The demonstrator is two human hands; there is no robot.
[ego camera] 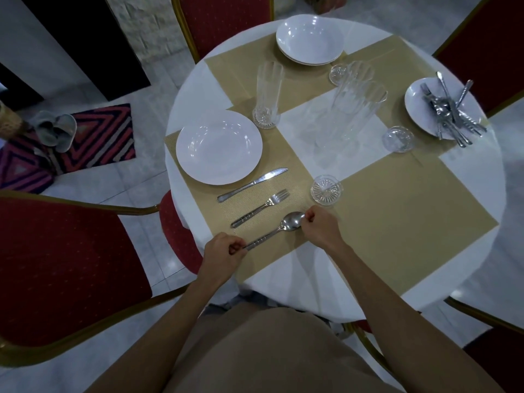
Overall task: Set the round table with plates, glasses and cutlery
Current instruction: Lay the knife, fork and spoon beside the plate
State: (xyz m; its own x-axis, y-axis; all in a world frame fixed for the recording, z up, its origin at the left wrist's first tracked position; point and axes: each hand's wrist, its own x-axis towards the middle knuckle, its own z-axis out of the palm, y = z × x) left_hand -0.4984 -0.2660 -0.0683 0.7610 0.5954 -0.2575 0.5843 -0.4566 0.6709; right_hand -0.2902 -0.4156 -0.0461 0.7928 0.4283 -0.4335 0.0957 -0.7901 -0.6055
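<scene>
Left hand (224,252), right hand (320,228), pinching spoon (272,233)

Red padded chairs with gold metal frames (71,251) stand round the white-clothed round table (470,177) on a pale glossy tiled floor (113,182). A pink-and-navy patterned rug (96,140) carries grey slippers (55,130) near a dark doorway (73,38).

You have one view, from the wide-angle camera on your head, facing forward and steeply down over the round counter (283,279). It sits close: your torso (255,350) fills the bottom edge, the counter's far rim nears the top, and chairs (71,251) curve along both sides.
</scene>
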